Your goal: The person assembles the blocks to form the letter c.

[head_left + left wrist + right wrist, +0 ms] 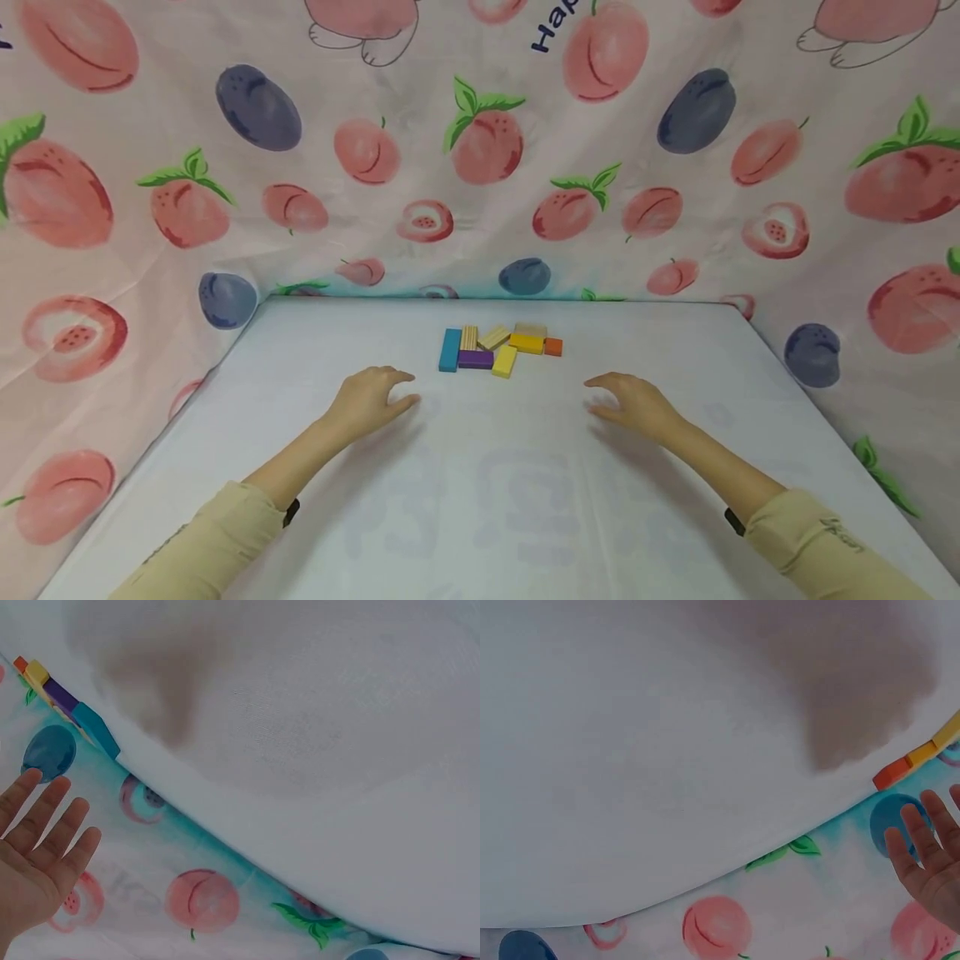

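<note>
Several small coloured blocks lie grouped on the white table: a blue block (pixel 449 351), a purple block (pixel 476 360), a yellow block (pixel 505 362), a deeper yellow block (pixel 527 344) and an orange block (pixel 553 347). Among them are two pale striped wooden blocks, one upright in the view (pixel 469 337) and one slanted (pixel 494 337). My left hand (pixel 366 403) hovers in front and to the left of the group, thumb and fingers apart, holding nothing. To the right, my right hand (pixel 637 407) is likewise raised and holds nothing. Both wrist views show extended fingers.
A white cloth covers the table (pixel 525 500). Fruit-printed fabric (pixel 420 175) rises along the back and both sides. A tan plain block (pixel 530 330) sits behind the deeper yellow one. Each forearm wears a beige sleeve (pixel 217 542) with a dark band near the wrist.
</note>
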The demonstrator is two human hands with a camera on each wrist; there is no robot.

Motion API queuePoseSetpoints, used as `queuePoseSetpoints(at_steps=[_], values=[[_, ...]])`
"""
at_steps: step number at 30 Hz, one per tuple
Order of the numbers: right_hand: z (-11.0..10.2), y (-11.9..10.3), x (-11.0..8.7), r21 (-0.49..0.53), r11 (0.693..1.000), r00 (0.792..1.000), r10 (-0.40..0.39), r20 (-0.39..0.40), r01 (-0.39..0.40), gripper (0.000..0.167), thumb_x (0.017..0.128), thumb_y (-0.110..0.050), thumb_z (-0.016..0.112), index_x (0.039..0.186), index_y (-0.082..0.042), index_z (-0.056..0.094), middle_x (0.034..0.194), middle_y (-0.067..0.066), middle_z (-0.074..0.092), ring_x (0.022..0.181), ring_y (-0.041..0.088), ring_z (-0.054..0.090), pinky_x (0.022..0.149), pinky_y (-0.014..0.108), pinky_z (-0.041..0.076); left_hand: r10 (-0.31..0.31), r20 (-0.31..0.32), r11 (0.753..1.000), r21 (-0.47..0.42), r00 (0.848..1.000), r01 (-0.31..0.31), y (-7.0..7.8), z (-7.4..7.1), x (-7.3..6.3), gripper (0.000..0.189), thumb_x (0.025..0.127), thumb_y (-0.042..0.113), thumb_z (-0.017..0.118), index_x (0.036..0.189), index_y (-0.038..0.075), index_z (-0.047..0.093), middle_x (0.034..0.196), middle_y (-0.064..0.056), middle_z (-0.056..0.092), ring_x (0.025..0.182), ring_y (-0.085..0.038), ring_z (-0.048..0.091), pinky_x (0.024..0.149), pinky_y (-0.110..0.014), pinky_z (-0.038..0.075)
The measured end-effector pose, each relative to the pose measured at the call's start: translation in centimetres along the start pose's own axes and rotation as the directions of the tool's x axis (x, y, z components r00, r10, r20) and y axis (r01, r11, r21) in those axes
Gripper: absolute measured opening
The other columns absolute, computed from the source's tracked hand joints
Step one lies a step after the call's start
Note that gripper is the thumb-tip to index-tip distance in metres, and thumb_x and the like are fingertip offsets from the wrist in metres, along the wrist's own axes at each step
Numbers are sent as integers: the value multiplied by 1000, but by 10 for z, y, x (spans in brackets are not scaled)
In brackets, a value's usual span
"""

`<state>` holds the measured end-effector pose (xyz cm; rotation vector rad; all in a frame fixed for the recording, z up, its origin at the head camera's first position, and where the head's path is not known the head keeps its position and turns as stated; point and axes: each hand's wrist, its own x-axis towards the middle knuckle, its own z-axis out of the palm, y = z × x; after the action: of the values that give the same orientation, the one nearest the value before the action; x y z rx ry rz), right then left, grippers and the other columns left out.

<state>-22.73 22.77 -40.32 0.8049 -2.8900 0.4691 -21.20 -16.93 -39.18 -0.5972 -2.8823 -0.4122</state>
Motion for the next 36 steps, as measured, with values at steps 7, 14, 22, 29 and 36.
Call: queuePoseSetpoints(at_steps=[7, 14, 22, 29, 36], values=[[-2, -8, 8, 6, 1000, 999, 8, 33, -9, 35, 83, -14, 71, 115, -1, 64, 113, 16, 66, 107, 34, 60, 89, 48, 49, -19, -9, 1000, -25, 1000, 19, 2, 2, 9, 34, 85, 31, 69, 107, 5, 70, 108, -13, 69, 104, -31, 64, 86, -48, 51], [-1, -18, 20, 21, 1000, 999, -10, 35, 9, 36, 83, -15, 71, 115, -1, 63, 114, 15, 66, 108, 33, 60, 91, 48, 48, -47, -31, 998, -35, 998, 45, 0, 1, 20, 34, 85, 31, 69, 107, 5, 70, 110, -14, 69, 105, -32, 63, 86, -49, 51], [3, -26, 27, 81, 996, 999, 20, 48, -23, 36, 83, -15, 71, 116, -1, 63, 115, 15, 66, 111, 34, 59, 94, 49, 46, -94, -6, 992, -86, 996, 93, -2, 1, 30, 36, 88, 33, 65, 111, 5, 68, 115, -15, 67, 110, -33, 60, 90, -49, 48], [10, -28, 38, 102, 994, 998, 23, 52, -29, 37, 84, -16, 70, 116, 0, 63, 116, 16, 65, 112, 35, 58, 96, 49, 45, -133, 37, 981, -140, 990, 137, -7, 12, 43, 40, 89, 30, 64, 118, 3, 64, 119, -16, 65, 111, -35, 59, 92, -50, 47], [15, -32, 49, 107, 994, 997, 21, 68, -29, 38, 84, -16, 70, 117, 0, 62, 118, 16, 64, 113, 35, 57, 96, 50, 45, -193, 118, 958, -192, 974, 213, -7, 26, 60, 41, 89, 27, 64, 122, 3, 61, 125, -17, 61, 119, -37, 53, 99, -51, 42]])
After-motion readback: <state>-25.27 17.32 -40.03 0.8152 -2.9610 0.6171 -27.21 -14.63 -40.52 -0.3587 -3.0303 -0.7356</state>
